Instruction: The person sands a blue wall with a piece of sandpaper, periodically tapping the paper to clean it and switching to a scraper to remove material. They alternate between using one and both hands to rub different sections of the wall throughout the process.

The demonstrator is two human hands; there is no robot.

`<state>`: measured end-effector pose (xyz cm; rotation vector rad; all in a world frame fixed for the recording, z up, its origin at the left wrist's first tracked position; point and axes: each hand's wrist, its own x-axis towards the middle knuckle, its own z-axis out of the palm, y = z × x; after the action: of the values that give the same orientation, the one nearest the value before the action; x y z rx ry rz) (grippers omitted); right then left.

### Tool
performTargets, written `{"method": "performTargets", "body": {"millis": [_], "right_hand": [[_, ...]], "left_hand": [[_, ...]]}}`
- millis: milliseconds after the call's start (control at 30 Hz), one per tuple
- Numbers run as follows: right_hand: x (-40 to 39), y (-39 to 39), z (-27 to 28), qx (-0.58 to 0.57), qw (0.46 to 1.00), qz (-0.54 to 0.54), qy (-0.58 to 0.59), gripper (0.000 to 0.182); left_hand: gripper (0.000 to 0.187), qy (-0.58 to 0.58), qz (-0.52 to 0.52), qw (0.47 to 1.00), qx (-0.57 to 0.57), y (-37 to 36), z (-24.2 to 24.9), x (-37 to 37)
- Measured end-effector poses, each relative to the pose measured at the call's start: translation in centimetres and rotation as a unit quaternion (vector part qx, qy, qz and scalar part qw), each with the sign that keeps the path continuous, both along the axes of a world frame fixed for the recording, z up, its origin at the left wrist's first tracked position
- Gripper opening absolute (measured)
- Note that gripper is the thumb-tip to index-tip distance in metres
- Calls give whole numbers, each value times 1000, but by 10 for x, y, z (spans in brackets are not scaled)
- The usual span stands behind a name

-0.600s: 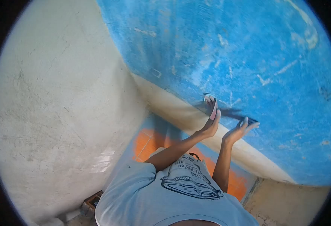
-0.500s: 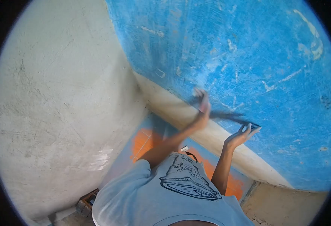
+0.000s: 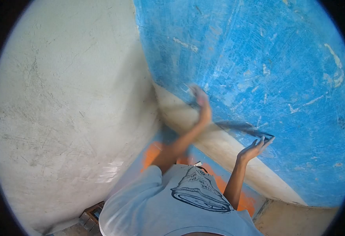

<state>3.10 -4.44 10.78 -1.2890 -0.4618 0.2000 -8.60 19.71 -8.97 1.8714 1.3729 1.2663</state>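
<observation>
My left hand (image 3: 202,103) is raised against the lower part of the blue wall (image 3: 298,129), close to the corner. Motion smears its fingers, so I cannot tell what it holds. To the right, my right hand (image 3: 255,148) is turned palm up, its fingers at the end of a dark, thin, flat piece (image 3: 267,136) that lies along the wall. From there a blurred dark streak runs left towards my left wrist. Scratches and pale, chipped patches mark the blue paint around both hands.
A whitish, scuffed wall (image 3: 70,98) meets the blue one at the left. Beneath the blue paint runs a cream band (image 3: 235,153). The floor (image 3: 245,202) shows orange and blue. A small brown wooden object (image 3: 90,217) stands at the lower left, beside my white printed shirt (image 3: 200,198).
The view has turned slightly, shifting the walls to the right. My left hand has moved left along the blue wall towards the corner. My right hand keeps its place by the dark flat piece.
</observation>
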Motion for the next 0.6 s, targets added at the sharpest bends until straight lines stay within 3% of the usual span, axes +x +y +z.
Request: {"method": "performTargets", "body": {"millis": [33, 67, 100, 167, 233, 333, 433, 467, 600], "right_hand": [[0, -4, 0, 0, 1000, 8, -9, 72], [2, -5, -7, -11, 1000, 8, -22, 68], [-2, -8, -6, -14, 1000, 17, -15, 68], [-14, -6, -2, -16, 999, 35, -2, 68], [-27, 0, 0, -19, 999, 42, -16, 68], [-37, 12, 2, -21, 999, 37, -33, 69], [-37, 15, 12, -55, 990, 25, -126, 69], [-37, 12, 16, -73, 983, 23, -168, 69], [-42, 3, 20, -79, 982, 52, -161, 69]], "left_hand": [[59, 107, 51, 993, -28, 61, -45, -22], [61, -132, 106, 985, -22, 54, 67, -60], [62, -231, 145, 962, -2, 51, 129, -78], [66, -233, 178, 955, 41, 39, 183, -69], [70, -197, 125, 967, 102, -17, 202, -34], [74, -103, -124, 983, 93, -94, 185, -9], [74, -73, -31, 975, 206, -32, 210, -56], [73, -116, 37, 972, 200, 7, 226, -77], [73, -97, 148, 966, 186, 58, 272, -87]]}}
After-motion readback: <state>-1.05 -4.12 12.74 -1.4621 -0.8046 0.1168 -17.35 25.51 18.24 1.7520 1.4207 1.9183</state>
